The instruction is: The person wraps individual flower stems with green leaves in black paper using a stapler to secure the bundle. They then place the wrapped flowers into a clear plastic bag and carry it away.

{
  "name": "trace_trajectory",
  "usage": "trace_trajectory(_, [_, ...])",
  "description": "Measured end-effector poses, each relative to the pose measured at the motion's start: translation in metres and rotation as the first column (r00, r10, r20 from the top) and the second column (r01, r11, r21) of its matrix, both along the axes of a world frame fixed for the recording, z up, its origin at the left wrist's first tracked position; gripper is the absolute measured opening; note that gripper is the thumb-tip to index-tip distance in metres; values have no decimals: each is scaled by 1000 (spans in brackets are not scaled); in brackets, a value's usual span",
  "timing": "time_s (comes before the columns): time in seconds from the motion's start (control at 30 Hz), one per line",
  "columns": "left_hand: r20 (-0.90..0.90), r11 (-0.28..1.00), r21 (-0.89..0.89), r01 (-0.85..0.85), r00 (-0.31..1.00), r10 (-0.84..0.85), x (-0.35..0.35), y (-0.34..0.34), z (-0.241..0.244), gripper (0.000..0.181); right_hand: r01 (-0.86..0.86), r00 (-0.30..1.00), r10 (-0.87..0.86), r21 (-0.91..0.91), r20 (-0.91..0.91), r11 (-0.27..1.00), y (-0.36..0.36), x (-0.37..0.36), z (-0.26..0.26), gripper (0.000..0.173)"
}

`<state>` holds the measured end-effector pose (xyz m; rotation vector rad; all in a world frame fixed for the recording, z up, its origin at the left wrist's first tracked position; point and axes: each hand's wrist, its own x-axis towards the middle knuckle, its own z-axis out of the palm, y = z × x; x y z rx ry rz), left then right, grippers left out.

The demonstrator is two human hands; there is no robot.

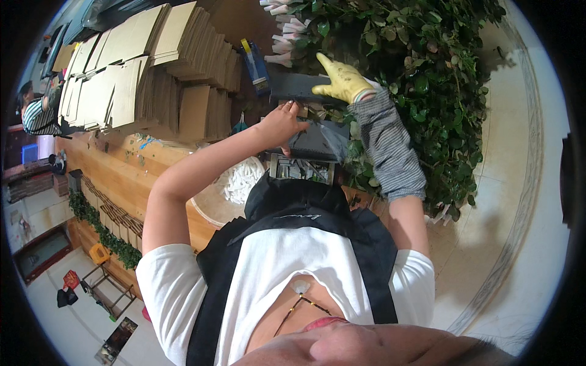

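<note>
My left hand [284, 124] is bare, with its fingers spread over a dark grey panel [316, 139] in front of my apron. Its fingertips reach a gap between this panel and a second dark grey panel [297, 87] farther away; I see nothing held in it. On my right hand [343, 80] is a stained yellow glove, thumb and index finger wide apart, above the far panel's right end. Clear plastic film [333, 139] lies on the near panel's right side. To the right spreads a large heap of leafy cut stems [430, 100], with pale sleeved ends [286, 41] at its far left.
Flat cardboard stacks [123, 78] fill the left. Nearby are a long blue box [255, 66], teal-handled scissors [240, 124] and a round tub of white pieces [240, 180]. Leafy stems and cardboard pieces line the lower-left table edge [110, 228]. A person in stripes [40, 114] is far left.
</note>
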<state>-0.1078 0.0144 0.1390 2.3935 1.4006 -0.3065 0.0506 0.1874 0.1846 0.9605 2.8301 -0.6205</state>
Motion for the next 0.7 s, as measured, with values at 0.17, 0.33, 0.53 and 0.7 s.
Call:
trace_trajectory(0.17, [270,974,159,-161,956,114,-24,-33,-26,89,-270,950,246,115,192,956,-68,23,0,38])
trace_trajectory(0.33, [659,536,-161,-829,314,684,5,-99,-66,124,-262,965,201,526,171,809,-144,38,-59,25])
trace_trajectory(0.53, [358,691,408,-596,801,480,4,-75,-4,118,-348,937,290,456,195,819,-126,35,-51,19])
trace_trajectory(0.7, [369,836,309,-454,867,335,-5,-76,-32,65,58,995,-76,-244,-64,968,-86,105,-32,55])
